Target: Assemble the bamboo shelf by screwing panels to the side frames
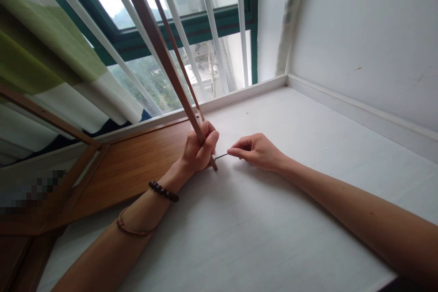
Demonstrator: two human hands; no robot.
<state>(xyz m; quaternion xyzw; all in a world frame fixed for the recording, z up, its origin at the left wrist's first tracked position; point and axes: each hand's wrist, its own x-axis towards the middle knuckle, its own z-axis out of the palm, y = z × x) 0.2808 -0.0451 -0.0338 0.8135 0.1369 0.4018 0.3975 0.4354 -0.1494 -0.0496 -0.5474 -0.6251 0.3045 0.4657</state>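
Note:
My left hand [200, 148] is wrapped round the lower end of a brown wooden post [171, 70], part of a wooden rack frame. A second thin wooden bar [176, 50] runs up behind it. The rack's flat wooden panel [137, 157] lies tilted to the left of my hand. My right hand [258, 151] pinches a thin metal rod [221, 156], perhaps a hex key. Its far tip meets the side of the post just below my left fist. Whatever the tip sits in is too small to see.
The pale white surface [290, 228] underneath runs to a low ledge [342, 100] by the right wall. Behind stands a green-framed window [253, 23] with white bars. Green and white curtains [61, 54] hang at the left, near another wooden bar [44, 114].

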